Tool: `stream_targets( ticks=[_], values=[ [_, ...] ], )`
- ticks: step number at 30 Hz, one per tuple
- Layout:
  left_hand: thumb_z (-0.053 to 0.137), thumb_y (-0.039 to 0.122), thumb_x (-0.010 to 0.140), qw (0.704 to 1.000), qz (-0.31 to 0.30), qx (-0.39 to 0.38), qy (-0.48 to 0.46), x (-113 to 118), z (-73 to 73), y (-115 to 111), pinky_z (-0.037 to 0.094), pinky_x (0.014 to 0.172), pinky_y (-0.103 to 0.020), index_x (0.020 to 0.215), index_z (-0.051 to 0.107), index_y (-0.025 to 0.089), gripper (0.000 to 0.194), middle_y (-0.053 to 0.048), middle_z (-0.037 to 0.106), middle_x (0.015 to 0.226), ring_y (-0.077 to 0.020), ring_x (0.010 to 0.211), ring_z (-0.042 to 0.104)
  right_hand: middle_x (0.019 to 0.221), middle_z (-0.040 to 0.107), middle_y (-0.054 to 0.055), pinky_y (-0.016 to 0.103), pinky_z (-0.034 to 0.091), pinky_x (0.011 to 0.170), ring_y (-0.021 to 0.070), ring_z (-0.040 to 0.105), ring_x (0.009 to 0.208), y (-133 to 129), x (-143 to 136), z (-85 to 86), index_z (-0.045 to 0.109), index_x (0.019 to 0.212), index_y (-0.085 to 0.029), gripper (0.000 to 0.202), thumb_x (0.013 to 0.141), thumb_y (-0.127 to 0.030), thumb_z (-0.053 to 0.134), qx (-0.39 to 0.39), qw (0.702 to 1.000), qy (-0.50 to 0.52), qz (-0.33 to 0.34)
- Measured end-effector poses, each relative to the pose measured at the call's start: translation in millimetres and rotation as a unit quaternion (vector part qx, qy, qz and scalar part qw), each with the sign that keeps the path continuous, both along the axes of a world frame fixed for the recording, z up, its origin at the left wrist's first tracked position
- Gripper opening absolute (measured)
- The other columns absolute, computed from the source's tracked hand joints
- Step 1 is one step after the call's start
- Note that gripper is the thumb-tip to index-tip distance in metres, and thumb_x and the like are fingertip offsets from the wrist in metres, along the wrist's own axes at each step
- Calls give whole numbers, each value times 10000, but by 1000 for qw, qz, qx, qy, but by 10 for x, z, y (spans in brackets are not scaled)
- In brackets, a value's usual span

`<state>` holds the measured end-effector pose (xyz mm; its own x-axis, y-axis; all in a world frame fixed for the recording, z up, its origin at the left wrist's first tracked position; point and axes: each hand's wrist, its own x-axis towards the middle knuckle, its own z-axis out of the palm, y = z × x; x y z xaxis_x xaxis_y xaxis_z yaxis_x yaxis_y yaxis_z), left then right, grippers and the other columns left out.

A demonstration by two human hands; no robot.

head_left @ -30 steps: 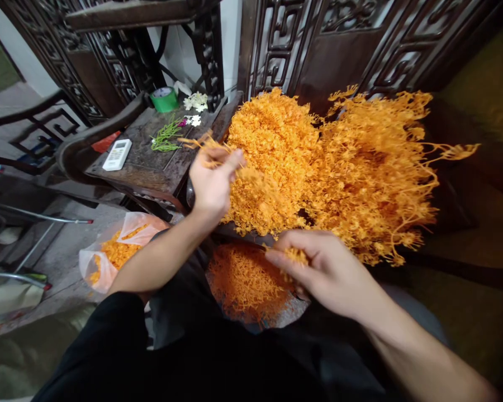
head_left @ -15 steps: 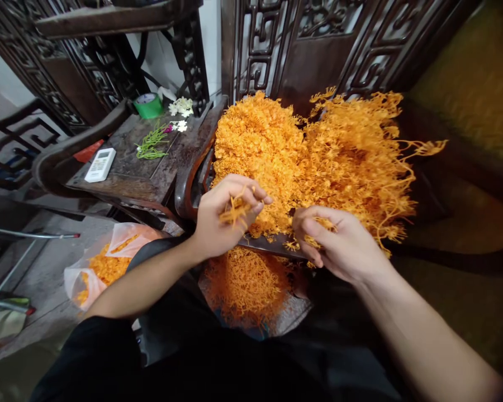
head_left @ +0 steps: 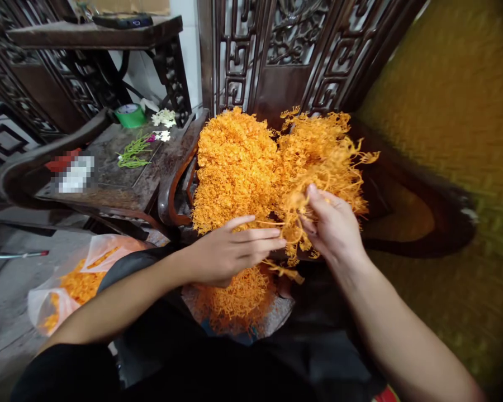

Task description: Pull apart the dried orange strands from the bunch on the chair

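My right hand is closed round a tangled bunch of orange stems and blossoms. Close to its left, my left hand reaches in palm down with its fingers stretched towards the bunch; whether they touch a stem is unclear. Behind the hands, a dense heap of orange blossoms lies on a dark wooden seat, beside a looser, stemmy orange heap. Below my left hand, a pile of thin orange stems rests low in front of the seat.
On the wooden chair at left lie green tape, green stems, white flowers and a blurred-out white object. A plastic bag of orange blossoms sits on the floor. Carved wooden panels stand behind; a curved armrest is at right.
My left hand has let go of its orange sprig and its fingers have stretched out towards the right hand. My right hand has risen with a larger bunch. The view has shifted right.
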<state>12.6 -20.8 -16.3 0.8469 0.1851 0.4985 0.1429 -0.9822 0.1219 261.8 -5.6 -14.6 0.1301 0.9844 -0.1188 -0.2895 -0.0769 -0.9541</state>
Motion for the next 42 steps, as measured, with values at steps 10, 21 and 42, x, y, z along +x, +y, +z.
stream_targets(
  ticks=[10, 21, 42],
  values=[
    [826, 394, 781, 715, 204, -630, -223, 234, -139, 201, 595, 870, -394, 1203, 626, 148, 528, -168, 750, 1117, -264, 1028, 742, 486, 426, -67, 192, 197, 358, 42, 329, 363, -98, -213, -121, 703, 810, -172, 418, 818, -580, 797, 12, 984, -100, 148],
    [883, 372, 714, 648, 181, -617, -409, 233, -125, 321, 535, 662, -284, 855, 558, 181, 403, 16, 688, 725, -107, 578, 651, 636, 621, -16, 220, 556, 472, 129, 653, 531, -43, -251, -66, 716, 835, -180, 419, 672, -503, 927, -72, 987, 9, 140],
    [817, 184, 772, 532, 218, -678, -458, 310, -292, 747, 514, 711, -285, 902, 537, 188, 309, -38, 748, 902, -117, 729, 687, 751, 618, -31, 181, 530, 524, 63, 595, 568, 767, -552, -480, 591, 889, -168, 223, 938, -348, 712, -96, 992, 74, 32]
  ],
)
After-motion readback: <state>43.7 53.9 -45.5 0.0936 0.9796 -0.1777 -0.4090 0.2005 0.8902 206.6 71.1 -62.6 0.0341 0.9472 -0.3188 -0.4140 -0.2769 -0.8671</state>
